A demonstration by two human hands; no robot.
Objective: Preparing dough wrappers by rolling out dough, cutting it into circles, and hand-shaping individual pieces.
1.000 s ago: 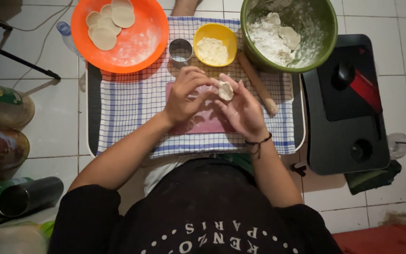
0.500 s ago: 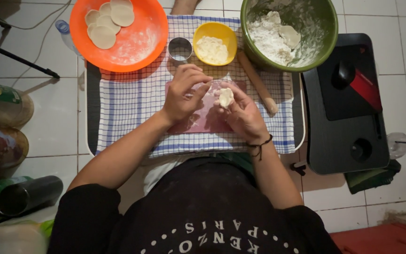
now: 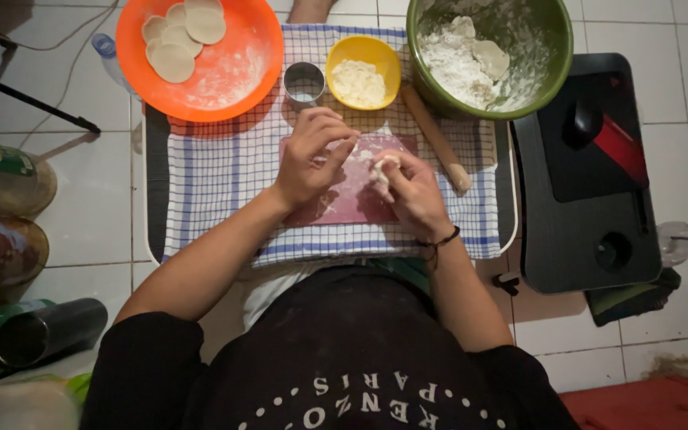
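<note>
Two hands meet over the pink board (image 3: 352,199): the right hand (image 3: 416,191) cups and pinches a small dumpling (image 3: 382,169), while the left hand (image 3: 312,155) hovers just beside it, fingers curled and holding nothing visible. Dough this soft likely tears or squashes easily, so a light pinch along the edge seems wisest. Farther off stand a yellow bowl (image 3: 364,72), an orange bowl (image 3: 201,56), a green bowl (image 3: 487,56) and a rolling pin (image 3: 437,139).

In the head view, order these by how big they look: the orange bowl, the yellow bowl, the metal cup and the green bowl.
1. orange bowl and green bowl: they look alike, and the frame cuts both off
2. yellow bowl
3. metal cup
</note>
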